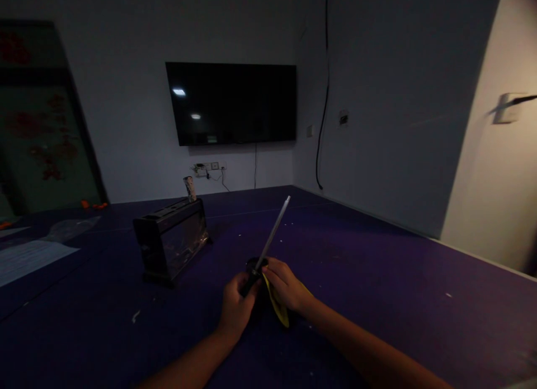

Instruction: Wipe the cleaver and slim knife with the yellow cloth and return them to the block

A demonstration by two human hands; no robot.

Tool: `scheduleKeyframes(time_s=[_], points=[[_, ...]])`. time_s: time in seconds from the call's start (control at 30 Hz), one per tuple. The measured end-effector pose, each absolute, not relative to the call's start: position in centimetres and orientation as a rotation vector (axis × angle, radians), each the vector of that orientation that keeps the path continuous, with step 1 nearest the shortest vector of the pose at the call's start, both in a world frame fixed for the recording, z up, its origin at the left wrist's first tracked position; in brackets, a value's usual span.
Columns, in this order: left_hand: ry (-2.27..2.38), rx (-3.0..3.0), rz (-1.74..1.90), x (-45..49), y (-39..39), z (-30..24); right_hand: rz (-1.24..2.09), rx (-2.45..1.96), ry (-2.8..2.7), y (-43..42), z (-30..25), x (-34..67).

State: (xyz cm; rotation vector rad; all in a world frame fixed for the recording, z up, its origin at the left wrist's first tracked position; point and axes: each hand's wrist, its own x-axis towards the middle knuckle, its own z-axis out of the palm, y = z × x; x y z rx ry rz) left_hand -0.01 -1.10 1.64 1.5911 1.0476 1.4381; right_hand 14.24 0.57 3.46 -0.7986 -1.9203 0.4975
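My left hand (237,302) is closed around the black handle of what looks like a honing steel (273,232), a slim grey metal rod that points up and away to the right. A dark rounded part shows where the rod meets the handle. My right hand (285,283) pinches a yellow cloth (277,308) at the base of the rod, and the cloth hangs down below the fingers. Left of my hands stands a black holder with a clear side panel (184,243), which looks like a knife block. A pale patterned piece (190,189) sticks up from its top.
The purple-blue tabletop (356,277) carries small white scraps. Printed paper (33,257) and clear plastic film (71,229) lie at the left, with small orange pieces (86,204) farther back. A television (235,104) and a hanging black cable (325,109) are on the walls.
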Motion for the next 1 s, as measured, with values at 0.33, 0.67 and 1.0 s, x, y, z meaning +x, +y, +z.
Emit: scheduleKeyframes(time_s=[0.33, 0.67, 1.0], points=[[1.145, 1.515, 1.584, -0.2, -0.2, 0.8, 0.404, -0.756, -1.976, 0.0, 4.2, 14.5], [1.197, 1.559, 1.559, -0.3, 0.3, 0.6, 0.321, -0.722, -1.995, -0.2, 4.3, 14.8], [1.045, 1.287, 1.483, -0.1, -0.6, 1.5, 0.320, -0.747, -1.975, 0.1, 4.2, 14.8]])
